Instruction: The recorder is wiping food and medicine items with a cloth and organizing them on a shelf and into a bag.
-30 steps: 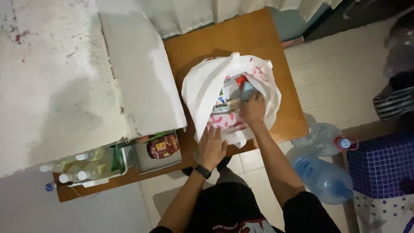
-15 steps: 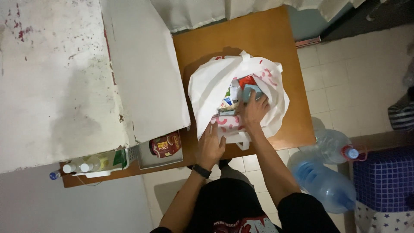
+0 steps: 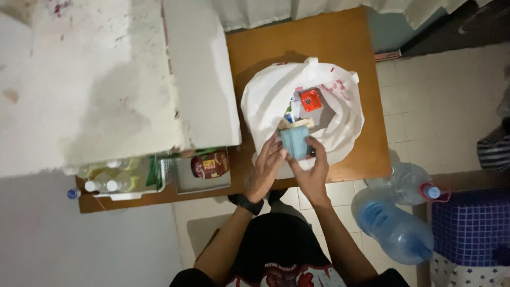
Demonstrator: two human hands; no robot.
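A white plastic bag [image 3: 340, 114] stands open on a brown wooden table [image 3: 297, 48]. Inside it lie a red square packet [image 3: 311, 99] and some other small packages. Both hands hold a pale blue box [image 3: 295, 142] at the near rim of the bag. My left hand [image 3: 267, 170], with a dark watch on its wrist, grips the box's left side. My right hand [image 3: 312, 172] grips its right side and bottom.
A white-topped cabinet [image 3: 106, 79] fills the left. Below it, a tray [image 3: 202, 180] with a red-brown packet and several small bottles [image 3: 101, 183] sit on the table. Two large blue water jugs [image 3: 396, 223] and a blue checked box [image 3: 470, 226] stand on the tiled floor at right.
My right hand has come out of the bag with the pale blue box, and my left hand has moved up from the bag's edge to hold it too.
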